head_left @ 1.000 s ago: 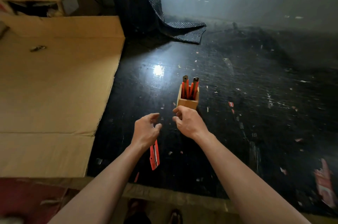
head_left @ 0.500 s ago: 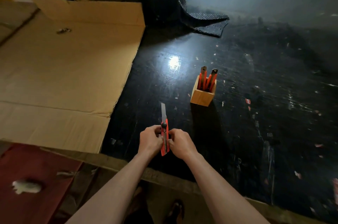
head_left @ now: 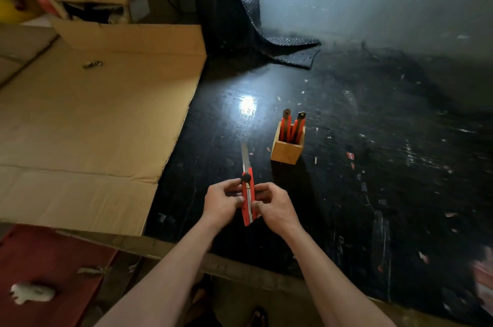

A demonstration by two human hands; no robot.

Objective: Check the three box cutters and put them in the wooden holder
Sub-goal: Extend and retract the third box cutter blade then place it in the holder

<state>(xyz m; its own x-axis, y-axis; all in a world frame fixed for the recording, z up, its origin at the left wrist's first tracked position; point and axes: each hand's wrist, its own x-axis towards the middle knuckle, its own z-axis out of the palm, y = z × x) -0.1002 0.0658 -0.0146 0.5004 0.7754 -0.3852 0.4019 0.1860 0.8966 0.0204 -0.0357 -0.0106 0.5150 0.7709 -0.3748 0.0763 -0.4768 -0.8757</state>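
Head view, looking down over black worktop (head_left: 346,166).

Third box cutter (head_left: 248,201) clamped between both hands, just above the worktop's near part. Left hand (head_left: 221,202) gripping the red body from the left, fingers near the black slider knob. Right hand (head_left: 276,206) pinching the body from the right. Blade (head_left: 245,157) run out long, pointing away toward the far wall. Body tilted slightly, tail end poking out below the hands.

Wooden holder (head_left: 286,152) standing upright on the worktop, near the blade tip and to its right, apart from it. Two box cutters (head_left: 292,126) already inside, upright, leaning a little apart, black ends up.

Count: three cutters in all, two stowed, one in hand. One holder.

Progress, by judgement: roughly two thirds done. Check of the last cutter under way with blade exposed. Left to do, probably: draw blade back in, drop cutter into holder beside the other two.

Flattened cardboard (head_left: 88,123) lying over the left of the worktop, untouched.
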